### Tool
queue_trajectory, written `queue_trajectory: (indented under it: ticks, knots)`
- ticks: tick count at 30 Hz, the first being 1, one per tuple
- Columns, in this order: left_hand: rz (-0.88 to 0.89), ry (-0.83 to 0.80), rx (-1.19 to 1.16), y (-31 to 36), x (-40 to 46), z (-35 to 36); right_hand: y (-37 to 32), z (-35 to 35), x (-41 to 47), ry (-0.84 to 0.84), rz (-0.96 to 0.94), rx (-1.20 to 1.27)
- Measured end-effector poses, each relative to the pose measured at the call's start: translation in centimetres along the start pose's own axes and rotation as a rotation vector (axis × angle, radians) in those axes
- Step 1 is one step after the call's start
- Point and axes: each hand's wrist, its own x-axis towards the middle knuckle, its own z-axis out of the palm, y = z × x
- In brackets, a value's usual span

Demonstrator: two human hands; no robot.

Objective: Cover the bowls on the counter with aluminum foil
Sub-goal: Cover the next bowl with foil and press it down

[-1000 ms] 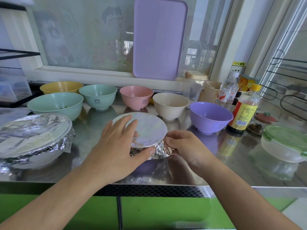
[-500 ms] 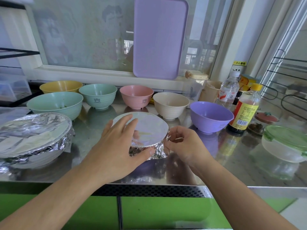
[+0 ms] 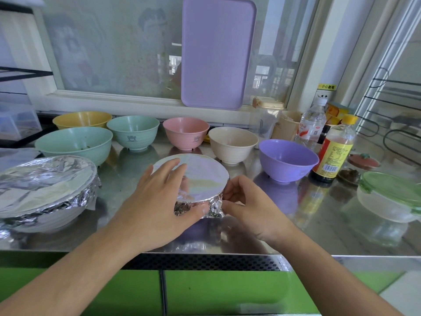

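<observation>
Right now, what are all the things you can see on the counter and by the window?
foil bowl: 1, silver, centre front
big foil bowl: 1, silver, front left
open bowls: 6; yellow, two green, pink, cream, purple
tray: 1, purple, leaning on window
sauce bottle: 1, yellow cap, right
water bottle: 1, clear, right rear
tub: 1, green lid, far right
left hand: on foil bowl
right hand: pinching foil edge
</observation>
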Motion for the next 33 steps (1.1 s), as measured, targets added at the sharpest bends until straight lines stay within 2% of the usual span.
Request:
queue_trajectory:
  ticks: [2,5,8,12,15,18,22,27,31,33]
  knots:
    - [0.007,0.002,-0.003,-0.3,0.1,0.2,0.3,-0.3,-0.1,-0.040,0.022,0.149]
    - [0.015,-0.015,-0.008,-0.5,0.3,0.3,0.6,-0.8,0.0,-0.065,0.000,0.143]
    - [0.003,-0.044,-0.011,-0.9,0.5,0.5,0.3,-0.7,0.1,-0.042,-0.027,0.003]
    - [0.018,-0.044,-0.022,-1.6,0.6,0.6,-0.2,0.6,-0.1,0.134,-0.092,-0.345]
    - [0.050,-0.036,-0.033,-1.9,0.6,0.4,-0.4,0.6,-0.3,0.190,-0.118,-0.397]
    - [0.062,-0.045,-0.055,-2.3,0.5,0.3,-0.8,0.0,-0.2,0.073,-0.100,-0.217]
    - [0.083,-0.061,-0.055,-2.8,0.5,0.3,-1.4,-0.8,0.0,0.043,-0.027,0.057]
    - [0.120,-0.070,-0.040,-3.0,0.7,0.7,-1.5,-0.3,0.3,-0.024,-0.131,-0.111]
    - [0.173,-0.021,0.053,-3.1,0.8,1.3,-1.4,-0.3,0.2,-0.020,-0.138,-0.163]
    - [0.173,0.001,0.041,-3.0,0.8,1.4,-1.6,-0.4,0.1,-0.019,-0.086,-0.110]
